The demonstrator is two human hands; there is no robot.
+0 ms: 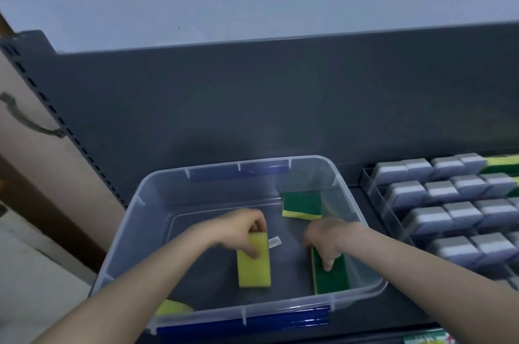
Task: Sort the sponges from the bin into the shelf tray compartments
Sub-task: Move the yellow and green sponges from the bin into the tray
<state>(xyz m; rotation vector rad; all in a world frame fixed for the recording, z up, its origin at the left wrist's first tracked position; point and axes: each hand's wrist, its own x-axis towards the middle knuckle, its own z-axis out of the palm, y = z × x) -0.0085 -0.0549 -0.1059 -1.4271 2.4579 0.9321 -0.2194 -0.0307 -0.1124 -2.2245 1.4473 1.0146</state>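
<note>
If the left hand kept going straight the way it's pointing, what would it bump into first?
Probably the green-topped sponge near the far wall of the bin. The left hand, gripping a yellow sponge, points toward it, though height is hard to judge.

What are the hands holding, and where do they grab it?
The left hand pinches a yellow sponge by its far end. The right hand grips a green-topped sponge, also by its far end.

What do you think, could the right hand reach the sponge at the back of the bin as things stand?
Probably yes, once freed: the right hand grips the green sponge, yet the back sponge lies just beyond it in the open bin, nothing between them.
</note>
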